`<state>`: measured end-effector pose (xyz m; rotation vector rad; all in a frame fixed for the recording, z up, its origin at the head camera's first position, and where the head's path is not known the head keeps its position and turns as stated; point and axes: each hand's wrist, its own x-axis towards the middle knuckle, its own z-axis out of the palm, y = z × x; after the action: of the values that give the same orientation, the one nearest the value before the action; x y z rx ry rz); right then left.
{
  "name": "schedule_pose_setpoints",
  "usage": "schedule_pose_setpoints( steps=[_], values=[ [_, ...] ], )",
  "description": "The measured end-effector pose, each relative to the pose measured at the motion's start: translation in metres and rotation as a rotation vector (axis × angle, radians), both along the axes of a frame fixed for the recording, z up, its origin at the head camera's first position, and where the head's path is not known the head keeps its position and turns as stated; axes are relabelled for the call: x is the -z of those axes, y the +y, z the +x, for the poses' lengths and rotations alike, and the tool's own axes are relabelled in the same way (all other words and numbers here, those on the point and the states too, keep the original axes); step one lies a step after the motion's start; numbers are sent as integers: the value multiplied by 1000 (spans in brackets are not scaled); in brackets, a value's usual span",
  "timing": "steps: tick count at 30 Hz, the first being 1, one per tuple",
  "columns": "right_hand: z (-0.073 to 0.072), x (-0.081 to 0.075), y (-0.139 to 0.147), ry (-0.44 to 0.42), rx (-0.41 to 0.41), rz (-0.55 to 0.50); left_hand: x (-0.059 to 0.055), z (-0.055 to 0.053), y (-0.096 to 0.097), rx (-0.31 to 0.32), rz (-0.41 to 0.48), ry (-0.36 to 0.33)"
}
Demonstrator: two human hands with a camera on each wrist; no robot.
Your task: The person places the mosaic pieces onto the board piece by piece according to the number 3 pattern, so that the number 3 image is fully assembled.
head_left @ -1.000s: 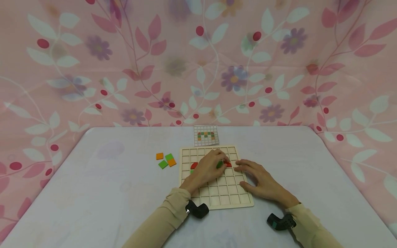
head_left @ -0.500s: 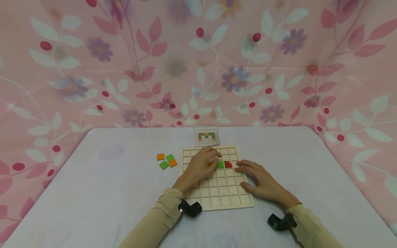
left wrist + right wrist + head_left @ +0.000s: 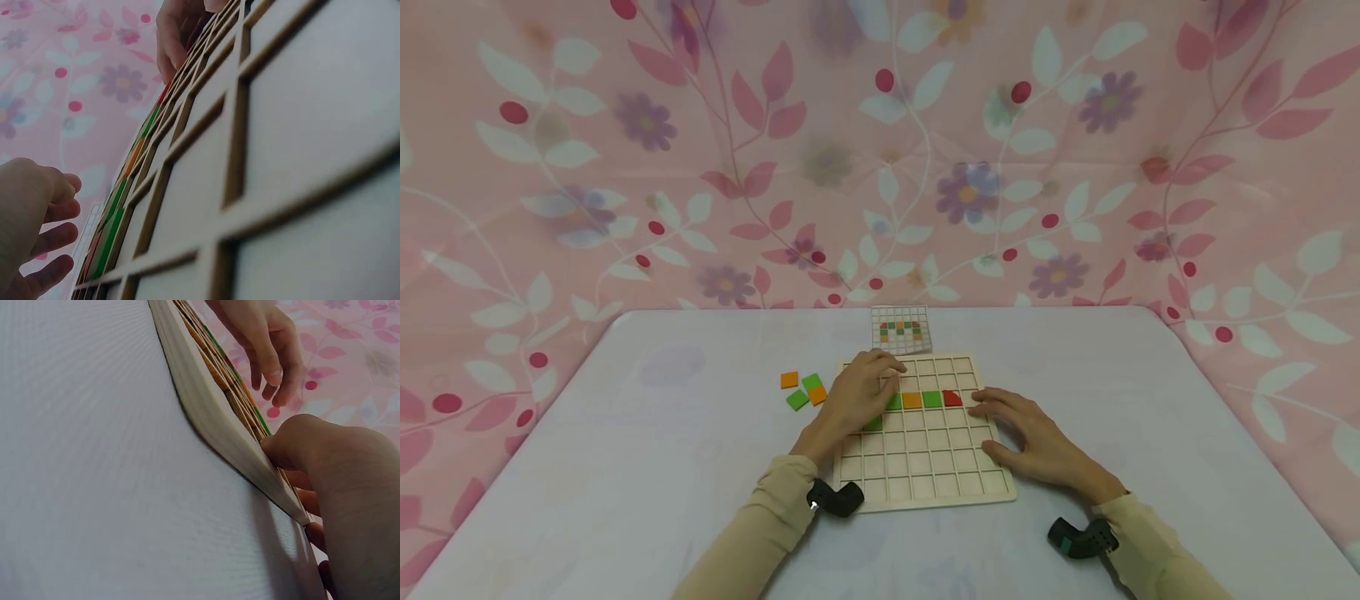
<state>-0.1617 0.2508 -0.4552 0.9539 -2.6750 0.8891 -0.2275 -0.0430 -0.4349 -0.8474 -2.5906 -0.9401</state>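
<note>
Pale wood makes up the board [image 3: 946, 461], gridded with thin raised ribs into shallow square cells and lying flat on the white worktop [image 3: 662, 458]. Along one row run a green tile [image 3: 892, 402], an orange tile [image 3: 912, 401], a second green tile [image 3: 932, 400] and a red piece [image 3: 952, 399] with one rounded corner; a lower green square [image 3: 873, 424] sits one row nearer. The step in hand looks like copying the pattern card [image 3: 901, 329] just beyond the board. The left hand [image 3: 857, 390] hovers over the board's far left part — fingers bent and apart, gripping nothing visible — while the right hand [image 3: 1030, 437], fingers spread, touches the right edge, probably steadying it. Smooth loose squares [image 3: 797, 400], two orange and two green, lie to the left; the next move likely calls for pinching one up.
</note>
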Motion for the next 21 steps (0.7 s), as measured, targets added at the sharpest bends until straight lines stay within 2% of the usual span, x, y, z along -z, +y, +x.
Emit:
schedule_pose_setpoints(
  steps=[9,16,21],
  values=[
    [-1,1,1,1,7,10,-2,-7,-23,-66,15,-11],
    [-1,0,2,-10,11,32,1,-10,-45,-160,-21,-33],
    [-1,0,2,-5,9,33,3,-9,-60,-170,-26,-47]
  ],
)
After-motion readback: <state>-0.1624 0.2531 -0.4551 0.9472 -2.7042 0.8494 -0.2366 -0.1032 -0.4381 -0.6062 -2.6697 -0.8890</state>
